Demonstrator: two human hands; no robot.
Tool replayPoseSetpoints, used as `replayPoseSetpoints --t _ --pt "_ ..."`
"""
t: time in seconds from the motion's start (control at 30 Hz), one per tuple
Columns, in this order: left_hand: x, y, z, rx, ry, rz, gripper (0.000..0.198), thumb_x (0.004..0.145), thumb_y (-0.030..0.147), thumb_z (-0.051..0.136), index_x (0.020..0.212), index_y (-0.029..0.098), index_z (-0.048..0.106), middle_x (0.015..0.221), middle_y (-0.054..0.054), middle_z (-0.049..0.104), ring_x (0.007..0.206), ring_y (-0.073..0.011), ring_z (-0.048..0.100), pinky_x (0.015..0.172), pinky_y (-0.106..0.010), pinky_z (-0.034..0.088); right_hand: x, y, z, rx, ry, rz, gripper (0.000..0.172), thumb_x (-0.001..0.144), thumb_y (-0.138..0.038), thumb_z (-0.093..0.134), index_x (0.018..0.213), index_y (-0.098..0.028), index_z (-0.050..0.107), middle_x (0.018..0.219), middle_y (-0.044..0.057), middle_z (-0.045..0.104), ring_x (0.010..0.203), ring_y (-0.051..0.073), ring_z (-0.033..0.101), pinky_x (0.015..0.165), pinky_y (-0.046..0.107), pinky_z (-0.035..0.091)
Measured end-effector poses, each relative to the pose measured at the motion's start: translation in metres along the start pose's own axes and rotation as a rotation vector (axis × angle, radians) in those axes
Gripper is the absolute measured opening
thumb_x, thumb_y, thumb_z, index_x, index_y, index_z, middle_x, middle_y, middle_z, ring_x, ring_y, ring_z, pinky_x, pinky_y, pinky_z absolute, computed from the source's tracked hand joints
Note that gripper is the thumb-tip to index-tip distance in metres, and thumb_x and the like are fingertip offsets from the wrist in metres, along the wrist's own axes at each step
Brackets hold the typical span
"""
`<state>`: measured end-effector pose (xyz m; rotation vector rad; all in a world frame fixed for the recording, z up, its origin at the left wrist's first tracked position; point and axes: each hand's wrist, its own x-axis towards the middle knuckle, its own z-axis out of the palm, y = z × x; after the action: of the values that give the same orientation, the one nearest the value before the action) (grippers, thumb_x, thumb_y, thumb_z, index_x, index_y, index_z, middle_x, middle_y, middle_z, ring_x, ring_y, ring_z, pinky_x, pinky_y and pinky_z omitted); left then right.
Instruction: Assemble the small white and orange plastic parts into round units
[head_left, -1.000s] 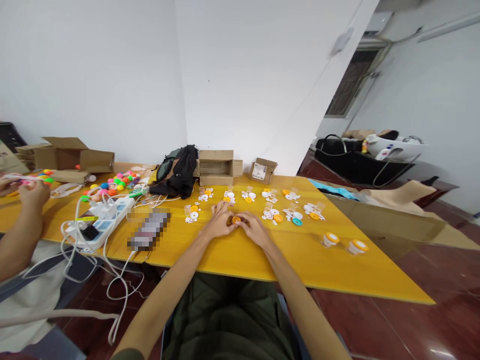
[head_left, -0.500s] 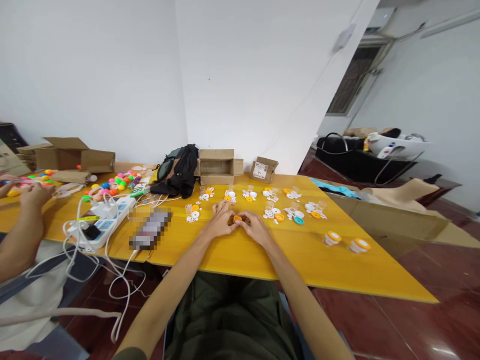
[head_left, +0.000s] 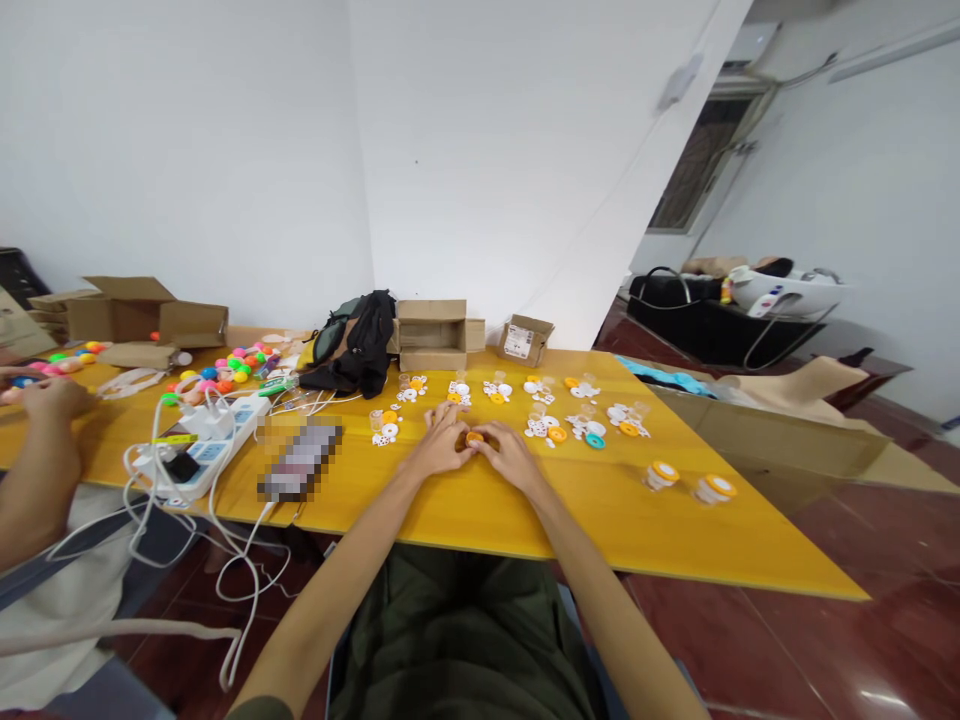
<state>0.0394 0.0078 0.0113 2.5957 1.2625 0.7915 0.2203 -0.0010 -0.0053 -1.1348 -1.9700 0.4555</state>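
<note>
Head view: our left hand [head_left: 442, 447] and right hand [head_left: 508, 455] grip an orange round piece [head_left: 474, 438] between them, at the near middle of the yellow table [head_left: 465, 515]. At right stand two orange-lidded clear jars [head_left: 661, 480], whitish inside, the contents too small for us to identify. Beyond our hands, clear cups [head_left: 376, 421] sit beside white discs [head_left: 389, 430]. Farthest back, an open cardboard box [head_left: 433, 358] faces us, with a smaller carton [head_left: 527, 342] to its right.
</note>
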Motion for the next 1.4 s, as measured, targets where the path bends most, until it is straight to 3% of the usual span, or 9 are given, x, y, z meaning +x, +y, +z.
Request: replayPoseSetpoints --t 0.27,0.77,1.07,1.4 --pt "0.0 -0.003 0.002 -0.013 0.033 0.026 0.013 0.085 0.035 0.066 0.087 0.023 0.068 0.138 -0.009 0.052 0.133 -0.0354 0.038 0.106 -0.057 0.033 0.001 0.001 0.0 0.028 0.007 -0.006 0.011 0.088 -0.03 0.062 0.088 -0.026 0.073 0.086 0.003 0.072 0.084 0.023 0.065 0.08 0.035 0.051" --pt "0.001 -0.004 -0.003 -0.047 -0.05 -0.015 0.012 0.09 0.033 0.065 0.098 0.025 0.07 0.146 -0.008 0.05 0.137 -0.0338 0.034 0.109 -0.058 0.03 0.003 0.008 -0.002 0.122 -0.039 0.01 0.017 0.088 -0.027 0.062 0.096 -0.026 0.076 0.092 0.004 0.074 0.088 0.024 0.067 0.084 0.036 0.052" --pt "0.002 -0.009 -0.001 -0.055 -0.037 -0.007 0.018 0.091 0.043 0.063 0.096 0.027 0.072 0.145 -0.006 0.05 0.137 -0.0333 0.034 0.109 -0.057 0.03 0.005 0.01 -0.001 0.158 -0.056 0.022 0.019 0.088 -0.025 0.061 0.098 -0.026 0.077 0.096 0.004 0.076 0.092 0.024 0.067 0.087 0.037 0.052" --pt "0.001 -0.012 0.0 -0.045 -0.042 -0.01 0.014 0.092 0.034 0.062 0.1 0.029 0.072 0.145 -0.006 0.05 0.138 -0.0325 0.033 0.109 -0.056 0.029 0.005 0.011 0.0 0.146 -0.06 0.019 0.018 0.084 -0.028 0.067 0.099 -0.025 0.076 0.095 0.005 0.075 0.091 0.024 0.067 0.087 0.039 0.053"
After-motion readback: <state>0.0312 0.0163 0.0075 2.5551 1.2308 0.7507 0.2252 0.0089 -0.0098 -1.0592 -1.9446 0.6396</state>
